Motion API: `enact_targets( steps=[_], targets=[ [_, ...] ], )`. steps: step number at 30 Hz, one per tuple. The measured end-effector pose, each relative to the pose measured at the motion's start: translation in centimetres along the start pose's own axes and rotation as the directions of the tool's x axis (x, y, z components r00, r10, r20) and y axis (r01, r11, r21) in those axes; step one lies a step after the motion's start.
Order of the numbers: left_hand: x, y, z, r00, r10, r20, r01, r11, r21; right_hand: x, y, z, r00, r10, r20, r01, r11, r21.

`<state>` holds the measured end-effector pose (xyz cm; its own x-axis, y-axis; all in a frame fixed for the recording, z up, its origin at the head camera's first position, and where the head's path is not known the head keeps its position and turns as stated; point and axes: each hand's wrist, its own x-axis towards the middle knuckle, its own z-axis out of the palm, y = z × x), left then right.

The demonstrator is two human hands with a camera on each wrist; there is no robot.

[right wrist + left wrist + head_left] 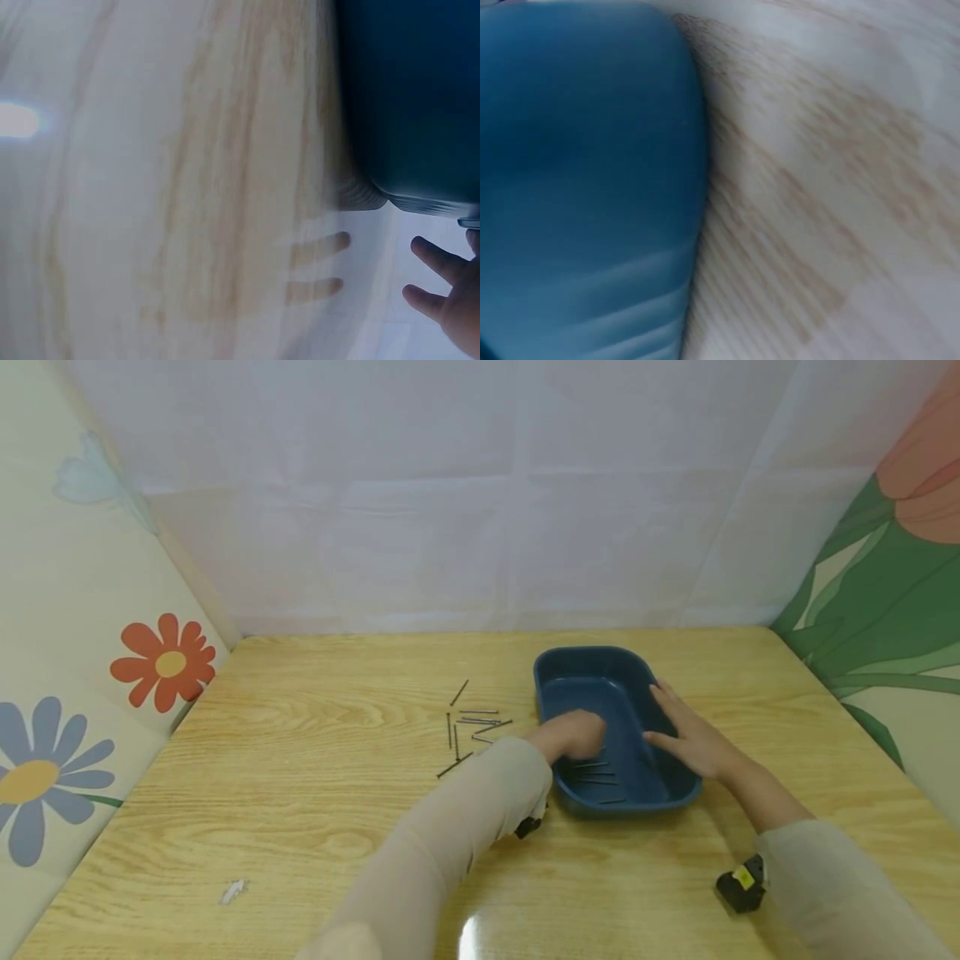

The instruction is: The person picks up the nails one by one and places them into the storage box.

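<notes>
In the head view a deep blue tray sits right of the table's middle. Several thin nails lie on its floor at the near end. My left hand reaches over the left rim into the tray, fingers bent downward; the fingertips are hidden, and I cannot tell if they hold a nail. My right hand is at the right rim with its fingers extended and spread. Its fingers show past the tray's end in the right wrist view. The left wrist view shows the blue tray wall close up.
Several loose nails are scattered on the wooden table left of the tray. A small white scrap lies at the front left. White cloth hangs behind the table, with flower-patterned panels at both sides.
</notes>
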<state>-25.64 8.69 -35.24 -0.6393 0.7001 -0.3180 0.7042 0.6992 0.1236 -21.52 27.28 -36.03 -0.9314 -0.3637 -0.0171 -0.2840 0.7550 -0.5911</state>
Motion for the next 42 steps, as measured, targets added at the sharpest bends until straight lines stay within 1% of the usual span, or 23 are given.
enact_targets(
  steps=[1, 4, 8, 15, 20, 27, 32, 34, 37, 39, 42],
  targets=[
    [0.0, 0.0, 0.0, 1.0, 0.003, 0.025, -0.003, 1.0, -0.007, 0.0, 0.0, 0.0, 1.0, 0.002, 0.0, -0.002, 1.0, 0.002],
    [0.1, 0.1, 0.0, 0.995, -0.005, 0.097, 0.012, 0.997, -0.077, 0.0, 0.0, 0.1, 1.0, 0.007, 0.001, -0.007, 1.0, 0.005],
    [0.0, 0.1, 0.0, 0.991, -0.016, 0.131, 0.035, 0.988, -0.151, 0.0, 0.0, 0.1, 1.0, 0.012, 0.002, -0.012, 1.0, 0.004],
    [-0.1, 0.1, 0.0, 0.991, 0.001, 0.135, 0.021, 0.987, -0.161, 0.1, -0.1, 0.0, 1.0, 0.015, 0.009, -0.015, 1.0, 0.004],
    [0.0, 0.0, 0.1, 0.991, -0.003, 0.135, 0.026, 0.985, -0.168, 0.2, -0.1, 0.1, 1.0, 0.012, 0.012, -0.012, 1.0, 0.003],
    [-0.1, 0.0, 0.2, 0.996, 0.009, 0.086, 0.006, 0.985, -0.174, 0.2, 0.2, 0.1, 1.0, 0.01, 0.006, -0.01, 1.0, 0.008],
    [-0.3, -0.1, 0.2, 0.999, 0.008, 0.046, 0.003, 0.973, -0.231, 0.1, 0.2, 0.1, 1.0, 0.009, 0.001, -0.009, 1.0, 0.003],
    [-0.4, -0.3, 0.2, 1.0, 0.007, 0.019, -0.002, 0.962, -0.272, 0.1, 0.1, 0.1, 1.0, 0.004, -0.001, -0.004, 1.0, 0.003],
    [-0.7, -0.5, 0.2, 0.999, 0.018, -0.04, -0.031, 0.936, -0.351, 0.0, 0.1, 0.1, 1.0, -0.005, -0.005, 0.005, 1.0, 0.003],
    [-0.8, -0.7, 0.2, 0.997, 0.021, -0.078, -0.052, 0.907, -0.419, 0.1, 0.0, 0.1, 1.0, -0.002, -0.003, 0.002, 1.0, 0.002],
    [-0.8, -1.0, 0.3, 0.992, 0.01, -0.129, -0.077, 0.849, -0.523, 0.1, 0.0, 0.1, 1.0, 0.008, 0.003, -0.008, 1.0, -0.002]
  ],
)
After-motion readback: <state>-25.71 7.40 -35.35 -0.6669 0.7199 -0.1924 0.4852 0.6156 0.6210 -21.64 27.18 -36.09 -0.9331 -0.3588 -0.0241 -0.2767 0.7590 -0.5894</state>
